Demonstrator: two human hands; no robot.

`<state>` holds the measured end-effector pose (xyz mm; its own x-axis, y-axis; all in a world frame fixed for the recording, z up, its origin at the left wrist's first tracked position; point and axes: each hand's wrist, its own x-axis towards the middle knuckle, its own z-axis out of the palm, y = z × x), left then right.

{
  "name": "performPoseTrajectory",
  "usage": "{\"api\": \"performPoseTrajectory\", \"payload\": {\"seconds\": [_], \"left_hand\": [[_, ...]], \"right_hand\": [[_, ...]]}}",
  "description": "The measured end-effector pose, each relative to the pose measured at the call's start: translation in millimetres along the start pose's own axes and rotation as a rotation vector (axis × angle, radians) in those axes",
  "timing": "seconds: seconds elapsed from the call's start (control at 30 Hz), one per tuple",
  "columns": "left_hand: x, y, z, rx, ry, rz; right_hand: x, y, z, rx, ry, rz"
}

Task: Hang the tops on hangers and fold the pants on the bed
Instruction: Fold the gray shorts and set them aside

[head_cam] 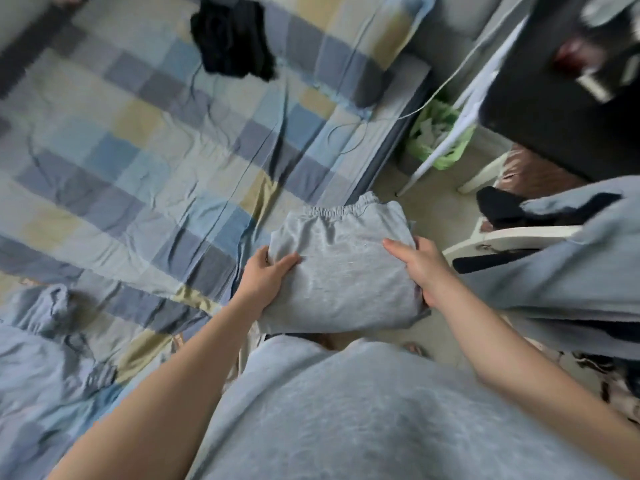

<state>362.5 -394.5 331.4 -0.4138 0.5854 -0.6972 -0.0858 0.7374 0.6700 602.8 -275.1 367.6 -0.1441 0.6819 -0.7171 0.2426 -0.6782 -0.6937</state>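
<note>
In the head view, the folded light grey jersey pants with an elastic waistband were off the bed. They were held in the air in front of the person's body, over the strip of floor just beside the bed with its checked blue, grey and yellow sheet. The left hand gripped the bundle's left edge and the right hand its right edge. Each hand had one of its fingers laid on top and the rest tucked mostly out of sight beneath, so the cloth sat clamped between both hands, waistband pointing away. The step looked to be setting the folded pants down. It would probably go best if both hands carried the bundle level to a flat patch of sheet, well apart from the black heap of clothing. They could then lower it flat and slide the fingers out sideways together so the layers did not spill.
</note>
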Motion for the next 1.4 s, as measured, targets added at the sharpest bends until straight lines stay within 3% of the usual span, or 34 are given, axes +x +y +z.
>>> {"api": "performPoseTrajectory", "payload": {"seconds": [0.27,0.63,1.1,1.4], "left_hand": [[-69,113,110,0.102,-0.087,0.427],[-197,196,347,0.11,-0.345,0.932],[-308,204,646,0.354,-1.032,0.949],[-342,176,835,0.624,-1.274,0.943]], "right_hand": [[-79,-31,-148,0.264,0.18,-0.263],[-202,-8,-403,0.388,0.426,-0.603],[-302,136,-592,0.78,1.022,-0.49],[-293,220,-671,1.045,1.377,-0.349]]}}
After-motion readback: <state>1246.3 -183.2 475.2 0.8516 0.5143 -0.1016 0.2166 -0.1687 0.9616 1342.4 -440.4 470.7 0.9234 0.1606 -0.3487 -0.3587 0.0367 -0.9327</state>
